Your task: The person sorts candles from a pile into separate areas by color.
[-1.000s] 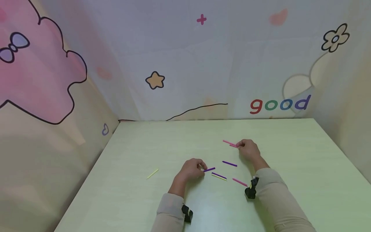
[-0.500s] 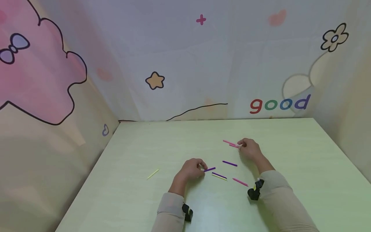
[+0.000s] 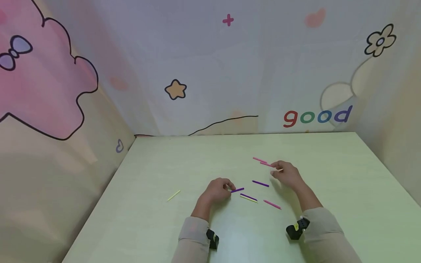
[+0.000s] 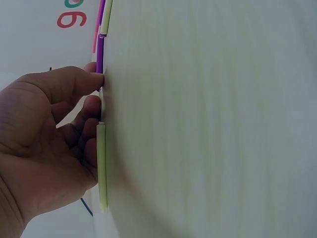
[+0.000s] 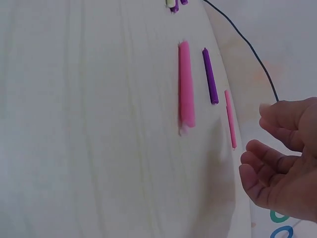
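My left hand (image 3: 218, 190) pinches one end of a thin purple stick (image 3: 237, 190) lying at table level; in the left wrist view the thumb covers part of this purple stick (image 4: 100, 52). My right hand (image 3: 290, 174) is farther back on the right, thumb and forefinger parted. Its forefinger is by the end of the nearer pink stick (image 3: 265, 164); whether they touch is unclear in the head view. Another pink stick (image 3: 259, 159) lies alongside, slightly farther back. The right wrist view shows nothing between the fingers of this right hand (image 5: 282, 158).
Between the hands lies a purple stick (image 3: 260, 183). Closer in, a purple stick (image 3: 247, 196) and a yellow stick (image 3: 250, 199) lie side by side, with a pink stick (image 3: 272, 205) to their right. Another yellow stick (image 3: 173, 195) lies far left on the pale table (image 3: 131, 226).
My right hand has let go of the nearer pink stick; its thumb and forefinger have parted, and the forearm has shifted right and toward me. My left hand holds its place.
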Tool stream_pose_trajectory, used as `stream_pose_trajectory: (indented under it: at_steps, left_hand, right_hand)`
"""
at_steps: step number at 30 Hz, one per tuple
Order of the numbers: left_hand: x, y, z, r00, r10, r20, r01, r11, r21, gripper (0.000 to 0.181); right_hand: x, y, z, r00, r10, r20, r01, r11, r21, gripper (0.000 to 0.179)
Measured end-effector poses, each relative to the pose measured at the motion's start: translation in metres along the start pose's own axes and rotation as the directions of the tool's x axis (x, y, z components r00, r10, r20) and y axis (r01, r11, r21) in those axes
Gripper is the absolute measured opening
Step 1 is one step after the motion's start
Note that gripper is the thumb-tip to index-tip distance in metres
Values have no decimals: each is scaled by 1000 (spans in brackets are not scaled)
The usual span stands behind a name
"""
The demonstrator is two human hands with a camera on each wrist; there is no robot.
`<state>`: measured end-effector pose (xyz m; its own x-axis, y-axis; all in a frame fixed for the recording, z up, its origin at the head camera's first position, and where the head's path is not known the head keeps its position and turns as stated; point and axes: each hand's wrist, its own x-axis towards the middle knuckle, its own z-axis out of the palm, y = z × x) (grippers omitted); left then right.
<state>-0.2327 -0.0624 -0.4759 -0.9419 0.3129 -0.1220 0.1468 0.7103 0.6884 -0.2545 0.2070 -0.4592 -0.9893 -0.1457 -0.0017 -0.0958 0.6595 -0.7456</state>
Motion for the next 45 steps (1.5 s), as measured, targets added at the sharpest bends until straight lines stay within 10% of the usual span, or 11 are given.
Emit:
stream_pose_trajectory:
  at_steps: [16, 45]
  left_hand:
    - [0, 0, -7, 1000, 7, -22, -6, 1000, 24, 25]
    - [-22, -9, -32, 998, -6, -57, 10, 996, 83, 22]
  right_hand:
    - [-23, -19, 12, 991, -130, -24, 131, 991, 13, 30]
    - [-3, -44, 69, 964, -226, 141, 219, 974, 63, 13]
